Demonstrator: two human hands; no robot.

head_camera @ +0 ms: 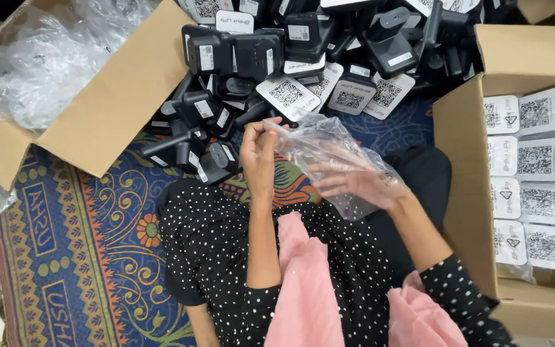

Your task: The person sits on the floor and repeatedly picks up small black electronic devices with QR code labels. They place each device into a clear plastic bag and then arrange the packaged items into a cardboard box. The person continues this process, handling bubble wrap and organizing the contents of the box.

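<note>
The left hand (259,144) pinches one edge of a clear plastic bag (329,160), fingers closed on the film. The right hand (354,180) is inside the bag, fingers spread loosely open. The bag hangs over the person's lap, just below the heap of black devices (258,58), left of the packed cardboard box (464,180)

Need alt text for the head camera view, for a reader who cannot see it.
Seen from above, a seated person's left hand pinches the edge of a clear plastic bag while the right hand is inside it. Black devices with code cards are piled ahead, between two open cardboard boxes.
</note>
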